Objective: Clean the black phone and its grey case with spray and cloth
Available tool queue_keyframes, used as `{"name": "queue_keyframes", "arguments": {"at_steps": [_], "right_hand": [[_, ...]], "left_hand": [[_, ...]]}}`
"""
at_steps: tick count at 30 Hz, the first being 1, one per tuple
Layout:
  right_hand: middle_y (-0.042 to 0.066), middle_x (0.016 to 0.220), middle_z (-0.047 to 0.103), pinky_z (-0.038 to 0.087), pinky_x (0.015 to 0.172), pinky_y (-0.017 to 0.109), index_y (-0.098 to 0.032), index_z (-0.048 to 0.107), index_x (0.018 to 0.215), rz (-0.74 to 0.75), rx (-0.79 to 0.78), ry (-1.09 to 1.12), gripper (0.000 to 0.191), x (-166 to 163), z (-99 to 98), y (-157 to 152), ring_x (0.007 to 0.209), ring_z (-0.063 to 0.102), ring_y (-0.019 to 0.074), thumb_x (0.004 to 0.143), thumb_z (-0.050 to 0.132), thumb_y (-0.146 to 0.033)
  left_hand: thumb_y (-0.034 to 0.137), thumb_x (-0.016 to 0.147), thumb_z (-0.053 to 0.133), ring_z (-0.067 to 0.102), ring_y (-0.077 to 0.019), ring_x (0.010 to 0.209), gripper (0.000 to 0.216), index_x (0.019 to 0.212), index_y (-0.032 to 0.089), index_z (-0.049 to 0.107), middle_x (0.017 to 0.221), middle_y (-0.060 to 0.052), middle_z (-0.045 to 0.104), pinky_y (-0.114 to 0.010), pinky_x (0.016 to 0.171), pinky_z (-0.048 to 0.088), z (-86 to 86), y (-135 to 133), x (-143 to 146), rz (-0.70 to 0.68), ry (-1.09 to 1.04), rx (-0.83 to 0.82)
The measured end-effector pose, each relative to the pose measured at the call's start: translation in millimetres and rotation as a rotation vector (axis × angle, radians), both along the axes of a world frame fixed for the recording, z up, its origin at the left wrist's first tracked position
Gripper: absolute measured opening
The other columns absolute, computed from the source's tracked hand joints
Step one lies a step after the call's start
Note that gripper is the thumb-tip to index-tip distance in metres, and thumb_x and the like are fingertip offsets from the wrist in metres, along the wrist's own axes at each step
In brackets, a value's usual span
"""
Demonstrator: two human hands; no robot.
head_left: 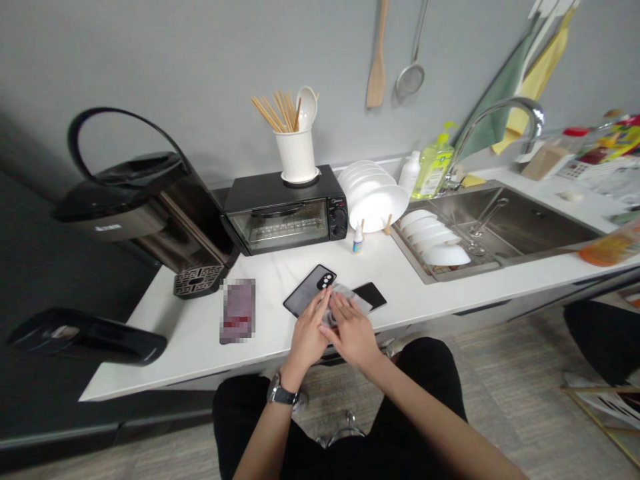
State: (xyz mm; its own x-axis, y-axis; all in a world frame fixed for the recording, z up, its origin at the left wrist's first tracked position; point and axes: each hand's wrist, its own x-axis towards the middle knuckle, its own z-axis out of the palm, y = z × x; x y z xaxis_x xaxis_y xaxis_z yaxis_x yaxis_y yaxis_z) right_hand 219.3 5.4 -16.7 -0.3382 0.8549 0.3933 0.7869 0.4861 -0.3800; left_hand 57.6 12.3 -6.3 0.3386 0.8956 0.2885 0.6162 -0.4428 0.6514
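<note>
My left hand (306, 340) lies with its fingers stretched forward over the near edge of a grey phone case (303, 293), which has a black rim and camera openings. Beside it my right hand (354, 335) rests, fingers extended, on a thin light-grey cloth (361, 301). The two hands meet at the thumbs and fingertips. Partly under the cloth, to the right, is a black smartphone (373, 295). Whatever lies beneath my palms is hidden. Behind them stands a small bottle (357, 241) with a white cap and blue label.
A toaster oven (290, 227) carries a white utensil holder (296, 157). On the left are a water dispenser (150, 213), a black device (95, 337) and a blurred-out item (239, 310). White plates (377, 203), bowls (445, 253) and a sink (525, 220) are on the right.
</note>
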Motion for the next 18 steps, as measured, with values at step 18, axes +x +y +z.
{"name": "queue_keyframes", "arguments": {"at_steps": [18], "right_hand": [[0.021,0.150,0.058,0.041,0.121,0.057,-0.009,0.060,0.145,-0.167,0.026,-0.031,0.054,57.4,-1.3,29.6,0.142,0.056,0.0333,0.108,0.046,-0.046]], "left_hand": [[0.025,0.085,0.080,0.048,-0.0276,0.149,0.106,0.167,0.038,0.014,0.167,-0.006,0.040,-0.046,0.123,0.042,-0.8,1.2,0.8,0.046,0.015,-0.043]]}}
